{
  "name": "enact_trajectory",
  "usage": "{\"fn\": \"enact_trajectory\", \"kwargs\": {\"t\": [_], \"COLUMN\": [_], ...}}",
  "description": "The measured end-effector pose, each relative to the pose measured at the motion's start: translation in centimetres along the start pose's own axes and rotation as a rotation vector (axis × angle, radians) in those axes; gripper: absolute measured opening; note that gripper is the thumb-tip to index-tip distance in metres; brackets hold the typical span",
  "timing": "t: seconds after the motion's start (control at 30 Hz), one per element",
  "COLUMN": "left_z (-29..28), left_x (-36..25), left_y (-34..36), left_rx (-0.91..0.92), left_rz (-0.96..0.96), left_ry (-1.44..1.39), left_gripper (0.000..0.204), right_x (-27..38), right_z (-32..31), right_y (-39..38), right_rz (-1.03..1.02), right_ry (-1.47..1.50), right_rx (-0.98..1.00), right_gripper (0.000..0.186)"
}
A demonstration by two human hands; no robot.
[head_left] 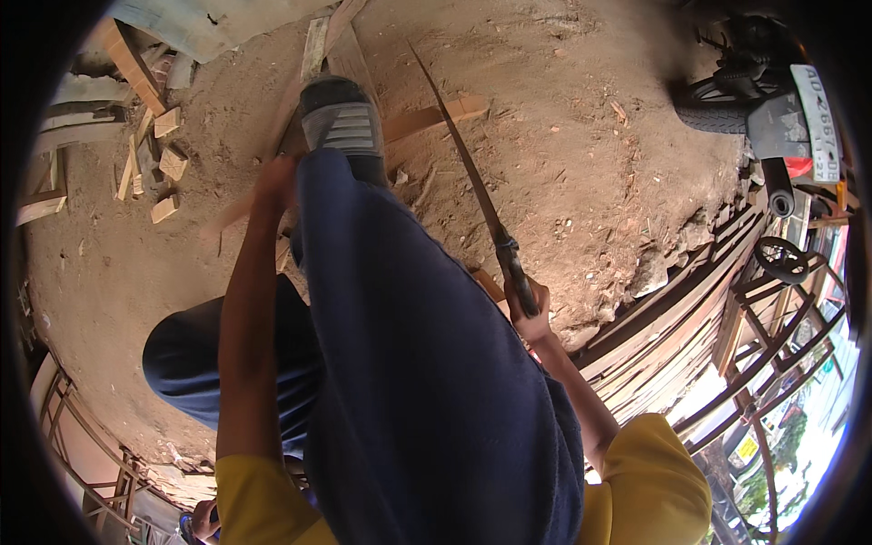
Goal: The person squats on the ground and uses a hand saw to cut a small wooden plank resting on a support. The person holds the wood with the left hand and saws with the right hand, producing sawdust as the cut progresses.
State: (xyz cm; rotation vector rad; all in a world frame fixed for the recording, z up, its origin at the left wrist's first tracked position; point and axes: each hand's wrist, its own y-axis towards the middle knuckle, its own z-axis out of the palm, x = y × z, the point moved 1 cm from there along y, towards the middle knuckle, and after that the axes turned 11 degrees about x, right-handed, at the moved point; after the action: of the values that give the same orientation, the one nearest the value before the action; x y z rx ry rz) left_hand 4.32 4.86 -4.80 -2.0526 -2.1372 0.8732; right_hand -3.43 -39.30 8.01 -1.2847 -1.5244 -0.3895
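My right hand (531, 313) is closed round the dark handle of a long tool with a narrow brown blade (468, 168). The blade tapers to a point, slanting away and to the left above the dirt; whether its edge has teeth I cannot tell. Beside my shoe (341, 127), my left hand (278, 182) is reaching down, smeared by motion, its fingers partly hidden by my leg. A reddish wooden strip (436, 118) sticks out to the right of the shoe. Left of that hand shows a blurred wooden end (232, 214); whether it is gripped is hidden.
Wood offcuts (173, 163) lie on the ground at the left. Long planks (350, 54) stretch out beyond the shoe. On the right are a stack of boards (668, 304), a parked motorbike (777, 123) and a metal frame with a wheel (781, 261). Another person's hand (205, 520) shows at lower left.
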Motion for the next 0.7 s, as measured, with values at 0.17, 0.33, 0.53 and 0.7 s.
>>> {"fn": "enact_trajectory", "kwargs": {"t": [0.17,0.33,0.53,0.7], "left_z": [3.8,0.4,1.3,2.4], "left_x": [3.1,-0.8,1.2,2.4], "left_y": [1.0,0.7,0.8,1.3], "left_rx": [0.122,0.044,0.002,0.023], "left_rz": [-0.025,-0.062,0.022,0.035], "left_ry": [0.051,0.014,-0.033,0.065], "left_gripper": [0.026,0.027,0.035,0.036], "right_x": [-0.3,3.7,-1.1,2.0], "right_z": [1.3,1.2,-0.6,0.5], "right_y": [1.6,9.6,2.0,6.1], "right_rz": [-0.071,0.004,-0.083,-0.051], "right_ry": [-0.034,0.165,-0.061,0.045], "right_rx": [-0.023,-0.011,0.064,0.032], "right_gripper": [0.012,0.018,0.013,0.014]}}
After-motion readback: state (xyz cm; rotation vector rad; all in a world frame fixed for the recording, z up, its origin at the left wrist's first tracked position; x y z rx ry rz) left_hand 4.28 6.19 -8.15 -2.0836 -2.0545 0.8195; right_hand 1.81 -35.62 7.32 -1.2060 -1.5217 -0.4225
